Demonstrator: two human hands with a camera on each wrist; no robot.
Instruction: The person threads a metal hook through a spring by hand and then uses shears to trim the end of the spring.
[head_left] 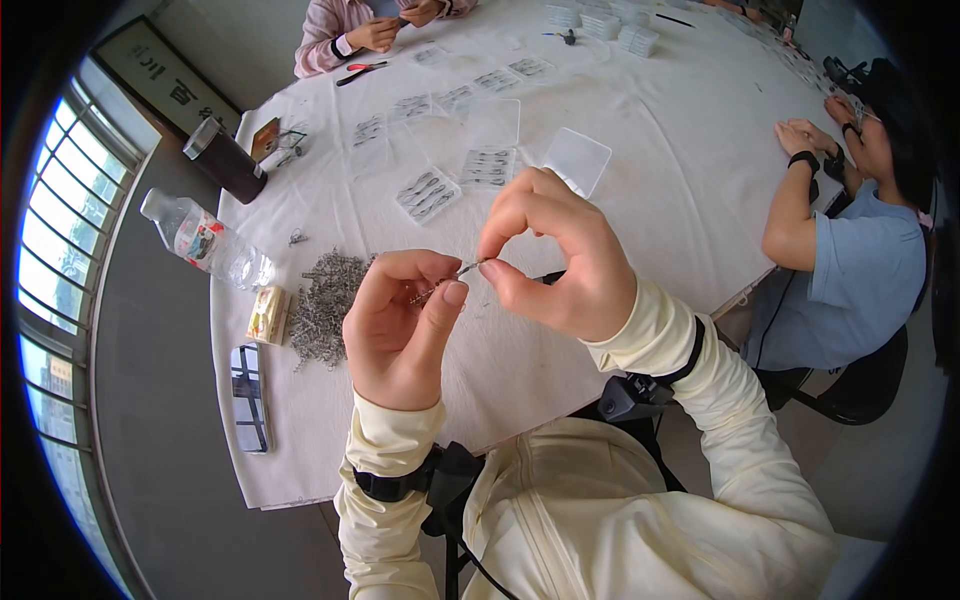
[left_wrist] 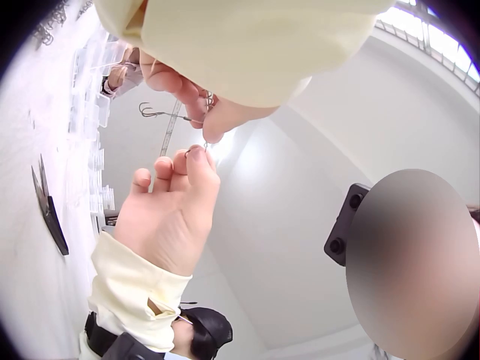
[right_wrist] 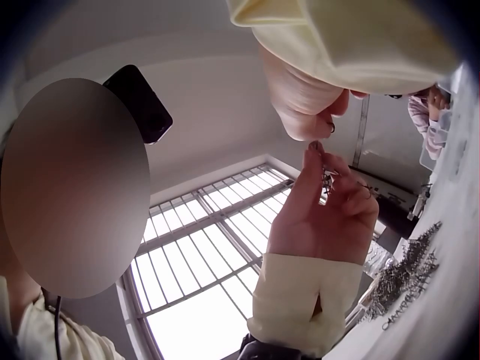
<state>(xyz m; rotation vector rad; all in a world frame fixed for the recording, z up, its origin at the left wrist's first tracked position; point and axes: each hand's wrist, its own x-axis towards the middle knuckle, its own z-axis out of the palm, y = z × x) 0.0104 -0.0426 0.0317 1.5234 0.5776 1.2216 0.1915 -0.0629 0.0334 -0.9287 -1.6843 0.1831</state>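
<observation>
My left hand (head_left: 405, 325) pinches a small metal piece (head_left: 466, 268) between thumb and index finger. At its other end, the thumb and index finger of my right hand (head_left: 565, 255) pinch it, the two hands nearly meeting above the cloth. In the left wrist view, a curved metal hook (left_wrist: 150, 111) sticks out sideways from my left hand (left_wrist: 191, 97), with my right hand (left_wrist: 176, 195) below. Thin metal links show in the right wrist view by my left hand's fingers, under my right hand (right_wrist: 304, 101). A pile of metal pieces (head_left: 325, 305) lies left of the hands.
Clear boxes with dark pieces (head_left: 428, 194) and an open clear lid (head_left: 578, 160) lie beyond the hands. On the left are a bottle (head_left: 205, 238), a dark tumbler (head_left: 228, 165), a small packet (head_left: 266, 314) and a phone (head_left: 250, 398). Two people sit across and at right.
</observation>
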